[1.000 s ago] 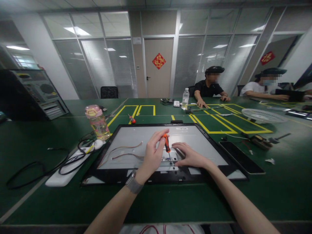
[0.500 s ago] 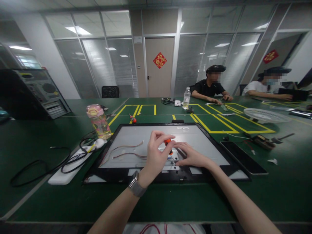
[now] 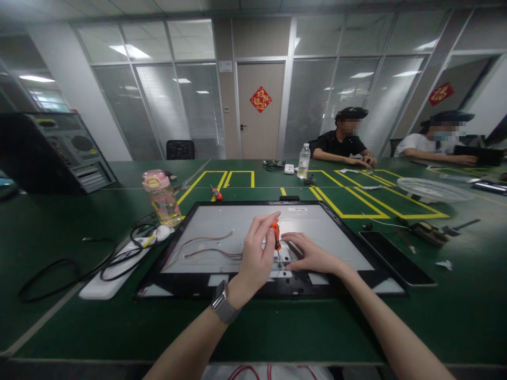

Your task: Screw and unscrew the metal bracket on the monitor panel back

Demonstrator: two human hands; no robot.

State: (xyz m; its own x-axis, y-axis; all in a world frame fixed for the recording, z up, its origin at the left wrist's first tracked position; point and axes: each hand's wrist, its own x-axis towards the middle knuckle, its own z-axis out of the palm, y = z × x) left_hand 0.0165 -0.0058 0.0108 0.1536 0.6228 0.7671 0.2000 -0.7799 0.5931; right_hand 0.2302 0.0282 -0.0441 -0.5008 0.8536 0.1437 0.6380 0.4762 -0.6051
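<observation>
A flat display panel (image 3: 336,237) with a grey back and black frame lies before me on the green table. My left hand (image 3: 259,245) has the orange handle of a screwdriver (image 3: 276,235) between thumb and straightened fingers. The screwdriver stands nearly upright, its shaft pointing down at a small metal bracket (image 3: 282,268) near the panel's lower middle. To the right of the shaft, my right hand (image 3: 312,253) rests on the panel, thumb and fingers spread beside the bracket. Thin cables (image 3: 209,250) run across the panel's left part. The tip's exact contact is too small to make out.
A white power strip (image 3: 114,269) with black cords and a pink-lidded bottle (image 3: 160,198) stand left. At right lie a black phone-like slab (image 3: 396,258) and a brown tool (image 3: 430,232). A red-ended small item (image 3: 218,196) lies beyond the panel. Two people sit across the table.
My left fingers have straightened and shifted along the screwdriver's handle, which now shows more. The right hand stays in place. The co-worker across has brought both hands together.
</observation>
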